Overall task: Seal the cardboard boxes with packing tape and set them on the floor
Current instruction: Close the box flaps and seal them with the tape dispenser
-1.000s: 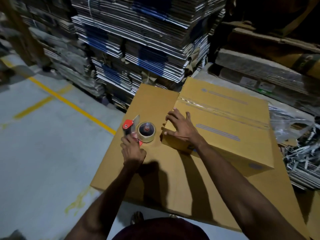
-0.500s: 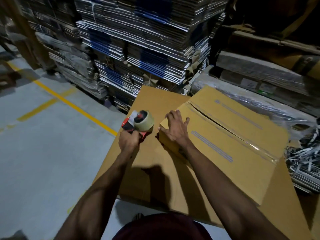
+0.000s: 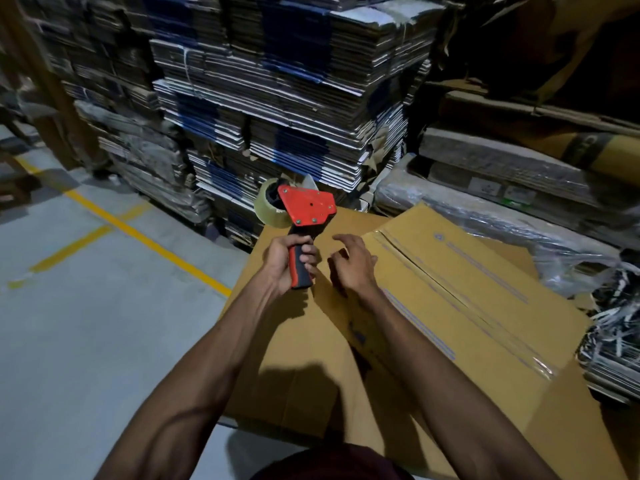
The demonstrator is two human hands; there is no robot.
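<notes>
Red tape gun gripped by its handle in my left hand, lifted up; right hand loose, fingers relaxed, just over the taped cardboard box resting on bigger flat cardboard.

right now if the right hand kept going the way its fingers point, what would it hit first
Most likely the tape dispenser that the left hand holds up: the right hand has loosely curled fingers aimed up and left toward its handle. Depth is unclear, so it might pass behind.
</notes>
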